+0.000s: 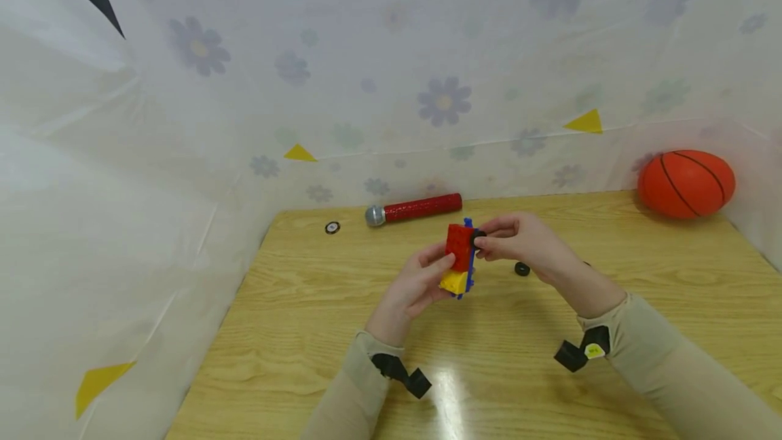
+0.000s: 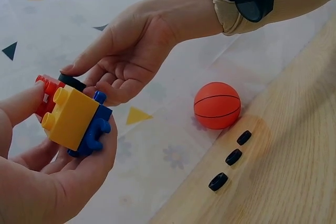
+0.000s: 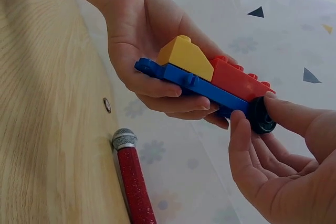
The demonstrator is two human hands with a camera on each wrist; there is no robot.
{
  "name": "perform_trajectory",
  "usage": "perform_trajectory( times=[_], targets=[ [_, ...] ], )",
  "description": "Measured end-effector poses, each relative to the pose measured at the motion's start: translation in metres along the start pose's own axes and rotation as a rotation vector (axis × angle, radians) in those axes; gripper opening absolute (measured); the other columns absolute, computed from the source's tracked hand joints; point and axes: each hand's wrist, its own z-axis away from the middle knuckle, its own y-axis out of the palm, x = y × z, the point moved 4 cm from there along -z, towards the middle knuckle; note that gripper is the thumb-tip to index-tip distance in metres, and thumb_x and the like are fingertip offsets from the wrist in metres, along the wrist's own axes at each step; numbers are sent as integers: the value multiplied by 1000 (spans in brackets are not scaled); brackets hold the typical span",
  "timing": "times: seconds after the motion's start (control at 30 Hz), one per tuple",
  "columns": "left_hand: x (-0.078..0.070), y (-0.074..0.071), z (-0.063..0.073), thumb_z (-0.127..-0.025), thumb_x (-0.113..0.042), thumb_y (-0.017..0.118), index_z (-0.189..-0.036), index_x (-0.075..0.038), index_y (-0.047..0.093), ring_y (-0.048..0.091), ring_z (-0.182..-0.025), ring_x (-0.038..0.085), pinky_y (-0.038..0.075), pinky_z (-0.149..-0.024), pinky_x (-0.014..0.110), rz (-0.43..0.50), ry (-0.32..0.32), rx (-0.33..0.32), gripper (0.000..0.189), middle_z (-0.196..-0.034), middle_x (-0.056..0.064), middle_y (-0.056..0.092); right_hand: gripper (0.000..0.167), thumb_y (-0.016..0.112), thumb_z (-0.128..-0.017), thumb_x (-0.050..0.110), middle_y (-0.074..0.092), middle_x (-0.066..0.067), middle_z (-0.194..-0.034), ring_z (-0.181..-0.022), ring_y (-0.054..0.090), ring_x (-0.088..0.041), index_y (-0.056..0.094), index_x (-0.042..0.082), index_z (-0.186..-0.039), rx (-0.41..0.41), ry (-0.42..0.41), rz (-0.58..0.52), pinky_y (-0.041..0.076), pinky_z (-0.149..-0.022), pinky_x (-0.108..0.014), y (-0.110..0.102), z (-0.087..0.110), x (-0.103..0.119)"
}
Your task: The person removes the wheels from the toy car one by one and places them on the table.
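My left hand (image 1: 418, 280) grips a toy block car with a blue base (image 3: 218, 95), a red studded brick (image 3: 241, 81) and a sloped yellow brick (image 3: 185, 56). Its thumb lies on the red brick and its fingers pass beneath the base. Between thumb and fingers, my right hand (image 1: 531, 243) pinches a black wheel (image 3: 261, 116) against the side of the base, at the red end. At the yellow end a bare blue axle peg (image 3: 190, 80) sticks out. The car is held up above the table.
Three loose black wheels (image 2: 233, 157) lie in a row on the wooden table (image 1: 293, 331). A red toy microphone (image 1: 421, 208) and a small round disc (image 1: 332, 227) lie toward the back. An orange ball (image 1: 687, 184) sits at the back right, by the flowered sheet.
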Motion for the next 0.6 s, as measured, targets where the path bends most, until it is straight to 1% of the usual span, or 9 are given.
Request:
perform_trajectory(
  times=[0.17,0.3,0.43,0.53,0.6],
  targets=[
    [0,1,0,-104,-22,49,-149,-1,39,62,-98,16,57,-79,33,0,-3,17,50,-125,5,60,43,67,-95,16,73,-12,-103,-88,72,-22,56,-14,-123,-13,11,10,60,-84,-36,0,1,0],
    [0,0,0,-103,-24,51,-149,-1,39,63,-98,16,57,-79,33,0,0,28,53,-123,3,61,43,68,-95,17,73,-11,-102,-85,72,-17,56,-14,-123,-25,18,10,60,-84,-36,1,2,2],
    [0,0,0,-105,-20,46,-150,-1,38,63,-100,15,57,-81,33,-9,6,39,49,-127,5,60,45,70,-93,17,73,-8,-98,-82,72,-13,56,-13,-123,-39,21,5,60,-82,-32,2,3,2],
    [-1,1,0,-106,-16,43,-150,-2,38,64,-102,15,57,-82,34,-11,10,41,46,-131,9,60,46,72,-91,17,72,-4,-93,-81,72,-13,56,-13,-123,-56,24,2,60,-81,-31,2,2,1],
    [0,1,0,-106,-15,42,-150,-2,39,65,-102,15,57,-83,34,-17,12,29,45,-134,12,59,46,72,-91,17,72,-3,-91,-80,71,-12,56,-12,-122,-72,27,10,60,-83,-32,2,1,0]
  ],
)
